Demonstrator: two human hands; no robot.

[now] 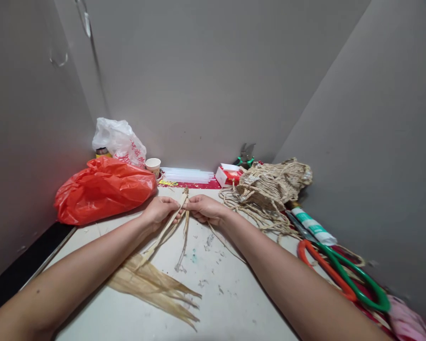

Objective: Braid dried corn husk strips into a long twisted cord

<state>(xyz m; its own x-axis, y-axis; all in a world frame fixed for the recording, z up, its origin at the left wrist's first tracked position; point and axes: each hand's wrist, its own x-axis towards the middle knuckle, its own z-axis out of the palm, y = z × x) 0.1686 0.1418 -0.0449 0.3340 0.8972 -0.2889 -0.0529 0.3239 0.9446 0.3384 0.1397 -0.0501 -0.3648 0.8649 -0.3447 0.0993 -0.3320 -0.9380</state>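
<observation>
Near the far middle of the table, my left hand [161, 211] and my right hand [206, 209] meet with fingers pinched. Between them they grip pale dry husk strips [165, 232], gathered at a twisted brown tip [186, 191] that points toward the back wall. The strips' loose ends trail toward me, and one thin strand runs under my right forearm. The exact fold between my fingertips is too small to make out. Below my left forearm lies a fan of dried corn husks [152, 284], its pointed ends spread to the right.
On the left sit a red plastic bag [106, 192], a white plastic bag [117, 137] and a paper cup [153, 166]. Clear glue sticks [188, 175], a red-white box [228, 175] and pliers [246, 160] line the back. Twisted cord [275, 184] and large scissors [351, 274] lie right.
</observation>
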